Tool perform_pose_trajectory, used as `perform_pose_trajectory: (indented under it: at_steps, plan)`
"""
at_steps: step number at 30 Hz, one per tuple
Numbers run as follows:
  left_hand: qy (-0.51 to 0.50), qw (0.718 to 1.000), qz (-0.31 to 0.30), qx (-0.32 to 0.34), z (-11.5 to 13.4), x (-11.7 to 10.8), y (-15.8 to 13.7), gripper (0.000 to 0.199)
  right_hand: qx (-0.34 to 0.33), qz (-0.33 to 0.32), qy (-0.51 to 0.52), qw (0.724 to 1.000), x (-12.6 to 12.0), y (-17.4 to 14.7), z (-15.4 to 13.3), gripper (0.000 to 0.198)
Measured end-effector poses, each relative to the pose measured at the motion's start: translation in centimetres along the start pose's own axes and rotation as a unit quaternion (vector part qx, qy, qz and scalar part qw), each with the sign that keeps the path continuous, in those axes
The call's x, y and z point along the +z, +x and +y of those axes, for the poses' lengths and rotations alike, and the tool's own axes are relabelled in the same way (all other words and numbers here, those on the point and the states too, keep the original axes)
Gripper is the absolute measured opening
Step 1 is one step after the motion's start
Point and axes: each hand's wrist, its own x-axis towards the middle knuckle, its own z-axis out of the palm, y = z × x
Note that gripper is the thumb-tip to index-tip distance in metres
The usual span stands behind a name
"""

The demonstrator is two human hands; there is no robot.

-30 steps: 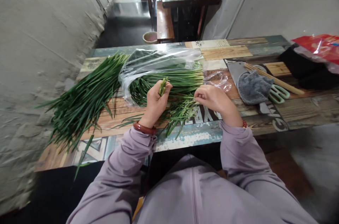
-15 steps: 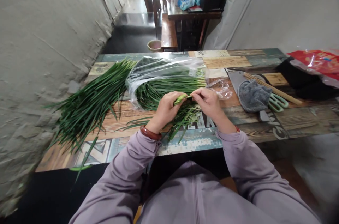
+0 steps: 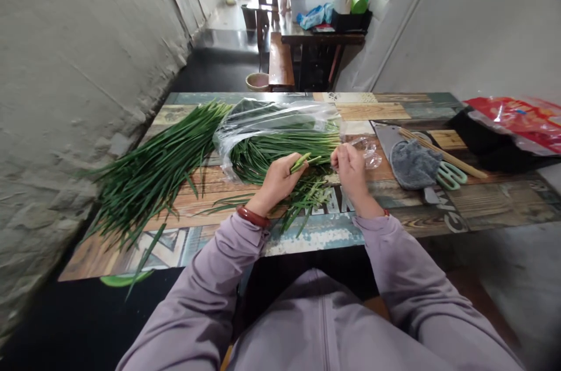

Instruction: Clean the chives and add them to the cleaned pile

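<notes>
My left hand (image 3: 280, 177) is closed around a few garlic chives (image 3: 300, 162), their pale ends sticking out towards the right. My right hand (image 3: 350, 172) is a short way to the right, thumb and fingers pinched together; whatever is between them is too small to make out. Under and between both hands lies a loose heap of chive trimmings (image 3: 309, 198). Just behind, a clear plastic bag (image 3: 224, 143) lies open with a big bundle of chives (image 3: 280, 146) in it. Another pile of chives (image 3: 162, 160) spreads over the left part of the table.
The patterned table (image 3: 394, 225) holds a grey cloth (image 3: 414, 163), green-handled scissors (image 3: 451, 175) and wooden sticks (image 3: 464, 166) at right. A red plastic package (image 3: 517, 120) lies beyond them. A wall (image 3: 87, 67) runs close along the left; a bench (image 3: 280, 61) stands behind the table.
My right hand has drawn away from my left, to the right, and no longer touches the chives held there. The view has tilted up slightly.
</notes>
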Motion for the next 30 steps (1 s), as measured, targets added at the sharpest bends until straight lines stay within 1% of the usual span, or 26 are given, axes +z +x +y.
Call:
perform_pose_trajectory:
  at_steps: [4, 8, 9, 11, 14, 15, 16, 18, 21, 23, 26, 28, 30]
  plan:
    - [-0.009, 1.0, 0.002, 0.004, -0.3, 0.2, 0.0, 0.033, -0.07, -0.034, -0.079, 0.994, 0.6, -0.6, -1.1, 0.024]
    - [-0.021, 1.0, -0.011, 0.01, -0.7, 0.2, -0.1, 0.033, -0.11, -0.068, -0.113, 0.985, 1.3, -0.8, -1.4, 0.015]
    - [-0.02, 1.0, -0.017, 0.008, -0.7, 0.2, -0.1, 0.033, -0.11, -0.07, -0.109, 0.985, 1.4, -0.8, -1.3, 0.016]
    - [-0.017, 1.0, -0.024, 0.003, -0.7, 0.2, 0.0, 0.033, -0.084, -0.07, -0.08, 0.991, 1.5, -0.7, -1.2, 0.023]
    - [-0.01, 0.999, -0.033, -0.003, -0.6, 0.1, 0.0, 0.032, -0.007, -0.046, -0.012, 0.999, 1.2, -0.5, -1.0, 0.031]
    - [-0.007, 0.999, -0.036, -0.003, -0.6, 0.1, 0.0, 0.031, 0.005, -0.031, 0.004, 0.999, 1.1, -0.5, -1.1, 0.033]
    - [-0.006, 0.999, -0.038, -0.003, -0.6, 0.1, 0.0, 0.031, 0.001, -0.017, 0.009, 1.0, 1.0, -0.4, -1.2, 0.034]
    - [-0.007, 0.999, -0.039, -0.002, -0.7, 0.2, 0.0, 0.031, -0.054, -0.01, -0.009, 0.998, 0.8, -0.4, -1.5, 0.03]
    - [-0.013, 0.999, -0.045, 0.004, -0.9, 0.4, -0.1, 0.029, -0.16, -0.045, -0.065, 0.984, 0.9, -0.5, -2.0, 0.017]
    - [-0.014, 0.998, -0.057, 0.008, -1.0, 0.5, -0.1, 0.027, -0.2, -0.061, -0.091, 0.974, 1.1, -0.5, -2.1, 0.011]
    - [-0.008, 0.997, -0.071, 0.012, -1.1, 0.6, -0.1, 0.028, -0.212, -0.044, -0.077, 0.973, 1.2, -0.4, -1.9, 0.013]
    - [0.003, 0.997, -0.074, 0.015, -1.2, 0.7, -0.1, 0.03, -0.195, -0.012, -0.041, 0.98, 1.0, -0.2, -1.8, 0.017]
    - [0.015, 0.997, -0.076, 0.016, -1.3, 0.7, -0.1, 0.031, -0.17, 0.018, -0.014, 0.985, 0.6, -0.1, -1.8, 0.025]
